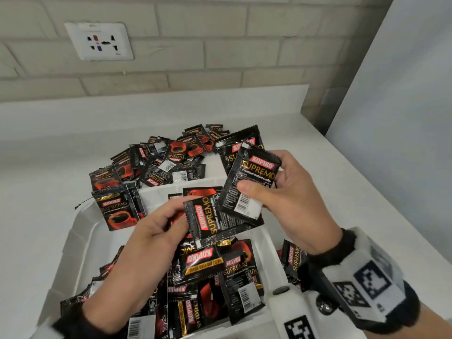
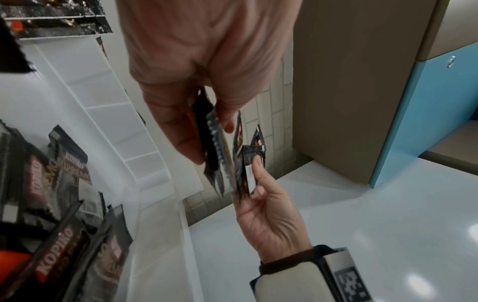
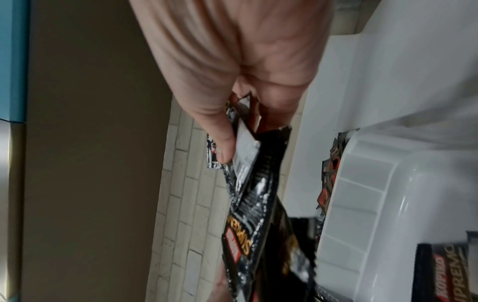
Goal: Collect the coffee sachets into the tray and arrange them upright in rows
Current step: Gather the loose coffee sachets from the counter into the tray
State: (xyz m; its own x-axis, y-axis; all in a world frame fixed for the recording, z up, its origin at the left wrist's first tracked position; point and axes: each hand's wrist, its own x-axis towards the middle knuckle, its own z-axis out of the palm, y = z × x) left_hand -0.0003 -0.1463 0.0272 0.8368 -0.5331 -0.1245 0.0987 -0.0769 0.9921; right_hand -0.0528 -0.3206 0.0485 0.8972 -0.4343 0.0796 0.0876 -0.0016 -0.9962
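Note:
Black and red Kopiko coffee sachets fill the near part of a white tray [image 1: 80, 231]. My left hand [image 1: 156, 231] pinches one sachet [image 1: 208, 221] by its left edge above the tray. My right hand [image 1: 281, 189] grips a small stack of sachets [image 1: 249, 182], thumb on the barcode side. The two held lots overlap in mid-air. In the left wrist view my left hand [image 2: 204, 132] holds the sachet [image 2: 220, 161] edge-on. The right wrist view has my right hand [image 3: 232, 130] clamping its sachets [image 3: 253, 196]. One sachet [image 1: 117, 209] stands upright at the tray's far left.
A loose pile of sachets [image 1: 171, 157] lies on the white counter [image 1: 49, 172] behind the tray. More sachets [image 1: 292, 258] lie right of the tray by my wrist. A brick wall with a socket plate [image 1: 99, 41] stands behind; a cabinet side [image 1: 403, 81] rises at the right.

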